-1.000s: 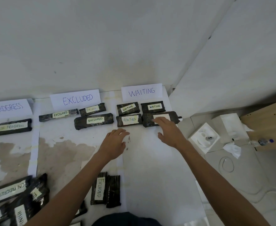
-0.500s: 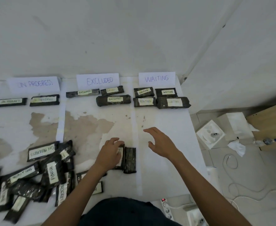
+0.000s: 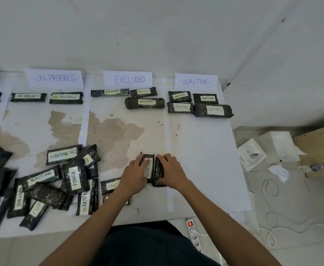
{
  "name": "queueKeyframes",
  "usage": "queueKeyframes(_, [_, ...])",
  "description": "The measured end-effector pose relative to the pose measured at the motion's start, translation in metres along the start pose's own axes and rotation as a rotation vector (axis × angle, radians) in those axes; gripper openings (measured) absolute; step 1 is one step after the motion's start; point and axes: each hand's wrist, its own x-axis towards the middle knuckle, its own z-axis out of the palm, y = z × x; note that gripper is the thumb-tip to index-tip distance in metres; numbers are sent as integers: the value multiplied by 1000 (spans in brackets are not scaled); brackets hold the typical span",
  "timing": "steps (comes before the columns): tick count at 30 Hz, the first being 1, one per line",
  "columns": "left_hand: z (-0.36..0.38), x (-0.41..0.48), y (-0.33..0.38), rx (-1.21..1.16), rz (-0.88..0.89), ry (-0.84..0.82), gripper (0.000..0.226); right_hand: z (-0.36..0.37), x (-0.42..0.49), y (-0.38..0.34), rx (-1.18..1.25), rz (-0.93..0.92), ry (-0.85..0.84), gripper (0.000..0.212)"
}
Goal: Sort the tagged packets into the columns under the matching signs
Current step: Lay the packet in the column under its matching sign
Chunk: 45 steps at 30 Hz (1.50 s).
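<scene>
Two black packets lie side by side near the front of the white sheet. My left hand [image 3: 135,172] grips the one tagged EXCLUDED [image 3: 149,168]. My right hand [image 3: 169,170] grips its neighbour, a packet with no tag showing [image 3: 159,167]. Three paper signs stand at the back: ON PROGRESS [image 3: 55,78], EXCLUDED [image 3: 129,80] and WAITING [image 3: 195,81]. Sorted packets lie under each sign, among them a large EXCLUDED packet [image 3: 145,103] and a large WAITING packet [image 3: 214,110]. A heap of unsorted tagged packets [image 3: 48,181] lies at the front left.
Another EXCLUDED packet [image 3: 111,186] lies just left of my left wrist. To the right of the sheet are white boxes [image 3: 252,155], a crumpled tissue [image 3: 279,171], a small bottle [image 3: 317,167], loose cables [image 3: 272,191] and a power strip [image 3: 193,233]. A wall corner stands behind.
My right hand has drawn back from the WAITING column and come down on the untagged packet. My left hand has closed on the EXCLUDED packet. The view has shifted left and down.
</scene>
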Motion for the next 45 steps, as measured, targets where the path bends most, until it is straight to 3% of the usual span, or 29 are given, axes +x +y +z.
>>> queueKeyframes(2, [-2, -4, 1, 10, 3, -5, 60, -1, 0, -4, 146, 58, -28, 85])
queueKeyframes(4, [-5, -7, -1, -37, 1, 24, 56, -10, -1, -6, 322, 90, -45, 61])
queueKeyframes(9, [-16, -18, 1, -349, -98, 159, 33, -40, -20, -4, 544, 74, 62, 23])
queueKeyframes(14, [-44, -30, 25, -1138, -587, -134, 29, -62, -48, -9, 832, -37, 205, 27])
queueKeyframes(16, [-50, -34, 31, -1314, -568, -154, 25, -64, -56, -10, 895, -108, 231, 29])
queueKeyframes(19, [-55, -38, 35, -1431, -486, -56, 20, -62, -63, -12, 912, -135, 239, 33])
queueKeyframes(25, [-62, -43, 37, -1461, -461, 41, 19, -57, -68, -11, 938, -87, 234, 32])
queueKeyframes(28, [-67, -47, 35, -1423, -455, 91, 13, -58, -69, -14, 834, -67, 185, 30])
queueKeyframes(33, [-69, -56, 32, -1262, -380, 107, 10, -58, -67, -23, 696, -59, 250, 38])
queueKeyframes(37, [-72, -63, 29, -1153, -357, 145, 10, -62, -60, -31, 541, -163, 255, 52])
queueKeyframes(45, [-85, -75, 10, -1044, -330, 237, 16, -65, -38, -59, 290, -363, 260, 49])
